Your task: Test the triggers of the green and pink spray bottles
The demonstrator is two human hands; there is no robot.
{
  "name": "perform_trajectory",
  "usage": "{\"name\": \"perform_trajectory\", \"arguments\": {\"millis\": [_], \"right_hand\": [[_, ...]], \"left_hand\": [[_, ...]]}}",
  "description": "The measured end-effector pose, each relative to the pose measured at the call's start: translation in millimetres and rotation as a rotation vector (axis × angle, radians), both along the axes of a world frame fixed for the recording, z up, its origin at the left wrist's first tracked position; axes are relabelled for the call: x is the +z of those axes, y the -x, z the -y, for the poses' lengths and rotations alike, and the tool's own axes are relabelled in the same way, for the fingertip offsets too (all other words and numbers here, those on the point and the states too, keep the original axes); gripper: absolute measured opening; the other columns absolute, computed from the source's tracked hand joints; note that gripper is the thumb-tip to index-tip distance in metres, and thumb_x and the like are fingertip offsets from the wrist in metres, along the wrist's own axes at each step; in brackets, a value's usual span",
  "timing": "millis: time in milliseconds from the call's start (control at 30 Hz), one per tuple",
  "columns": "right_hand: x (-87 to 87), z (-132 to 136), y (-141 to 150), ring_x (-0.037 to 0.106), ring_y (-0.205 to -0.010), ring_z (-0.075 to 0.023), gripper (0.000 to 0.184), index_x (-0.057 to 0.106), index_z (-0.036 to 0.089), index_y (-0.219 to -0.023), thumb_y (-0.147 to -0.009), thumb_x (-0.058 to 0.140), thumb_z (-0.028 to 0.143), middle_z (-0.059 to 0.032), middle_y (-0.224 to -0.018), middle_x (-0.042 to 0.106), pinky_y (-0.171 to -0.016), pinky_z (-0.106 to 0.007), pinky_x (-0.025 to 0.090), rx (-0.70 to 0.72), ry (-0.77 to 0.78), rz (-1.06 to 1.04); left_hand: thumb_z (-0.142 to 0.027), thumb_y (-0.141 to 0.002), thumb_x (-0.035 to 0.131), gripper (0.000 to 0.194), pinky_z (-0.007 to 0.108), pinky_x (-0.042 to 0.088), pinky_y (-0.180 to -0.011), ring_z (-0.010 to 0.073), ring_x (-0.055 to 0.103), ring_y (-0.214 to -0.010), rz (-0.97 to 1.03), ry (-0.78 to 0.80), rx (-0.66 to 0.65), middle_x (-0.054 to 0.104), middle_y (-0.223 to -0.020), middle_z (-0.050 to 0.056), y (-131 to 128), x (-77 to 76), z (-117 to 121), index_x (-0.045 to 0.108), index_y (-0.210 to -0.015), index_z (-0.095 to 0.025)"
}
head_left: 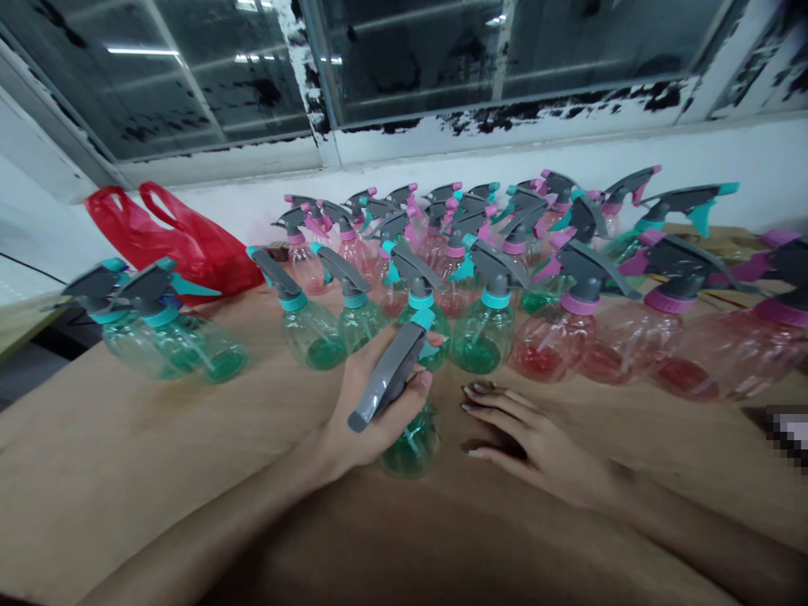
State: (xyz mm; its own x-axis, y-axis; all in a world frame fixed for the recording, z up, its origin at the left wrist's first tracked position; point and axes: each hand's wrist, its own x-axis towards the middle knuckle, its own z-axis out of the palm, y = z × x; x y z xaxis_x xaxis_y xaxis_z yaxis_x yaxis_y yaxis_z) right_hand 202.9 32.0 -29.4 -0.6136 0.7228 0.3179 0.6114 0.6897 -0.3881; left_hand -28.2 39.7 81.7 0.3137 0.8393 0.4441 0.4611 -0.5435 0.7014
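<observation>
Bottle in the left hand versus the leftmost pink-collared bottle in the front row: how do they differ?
The held bottle has a green body; the pink-collared bottle has a red one. The held bottle's nozzle is turquoise, the pink-collared bottle's pink. The left hand grips the held bottle; no hand touches the pink-collared bottle. Both have grey spray heads and see-through bodies.

This is looking like a small workshop: many matching spray bottles point(483, 337) are standing in rows on a plain table point(189, 438). Strips of light point(142, 51) are showing in the windows point(391, 59), and black patches are marring their white frame point(300, 42).
</observation>
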Motion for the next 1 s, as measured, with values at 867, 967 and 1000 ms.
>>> {"name": "perform_trajectory", "arguments": {"millis": [867, 967, 1000], "right_hand": [[4.8, 2, 3, 0.050, -0.124, -0.0248, 0.042, 0.055, 0.022, -0.126, -0.089, 0.054, 0.042, -0.0087, -0.128, 0.060, -0.101, -0.047, 0.045, -0.009, -0.032, -0.048], [4.9, 2, 3, 0.051, -0.124, -0.0246, 0.042, 0.055, 0.020, -0.125, -0.089, 0.054, 0.042, -0.0096, -0.128, 0.060, -0.102, -0.046, 0.044, -0.009, -0.043, -0.036], [4.8, 2, 4, 0.051, -0.124, -0.0248, 0.043, 0.056, 0.019, -0.125, -0.089, 0.054, 0.042, -0.0100, -0.128, 0.060, -0.102, -0.047, 0.044, -0.011, -0.048, -0.031]], "left_hand": [[-0.035, -0.078, 0.057, 0.033, 0.028, 0.049, -0.053, 0.0146, 0.055, -0.054, -0.049, 0.073, -0.029, 0.065, -0.087, 0.003, 5, 5.2, 2, 0.060, -0.109, -0.025], [-0.035, -0.076, 0.061, 0.042, 0.027, 0.049, -0.050, 0.0142, 0.056, -0.052, -0.049, 0.110, -0.022, 0.066, -0.083, 0.003, 6, 4.0, 5, 0.058, -0.116, -0.023], [-0.035, -0.077, 0.061, 0.043, 0.027, 0.049, -0.050, 0.0146, 0.057, -0.052, -0.053, 0.117, -0.026, 0.066, -0.080, 0.002, 6, 4.1, 6, 0.057, -0.118, -0.023]]}}
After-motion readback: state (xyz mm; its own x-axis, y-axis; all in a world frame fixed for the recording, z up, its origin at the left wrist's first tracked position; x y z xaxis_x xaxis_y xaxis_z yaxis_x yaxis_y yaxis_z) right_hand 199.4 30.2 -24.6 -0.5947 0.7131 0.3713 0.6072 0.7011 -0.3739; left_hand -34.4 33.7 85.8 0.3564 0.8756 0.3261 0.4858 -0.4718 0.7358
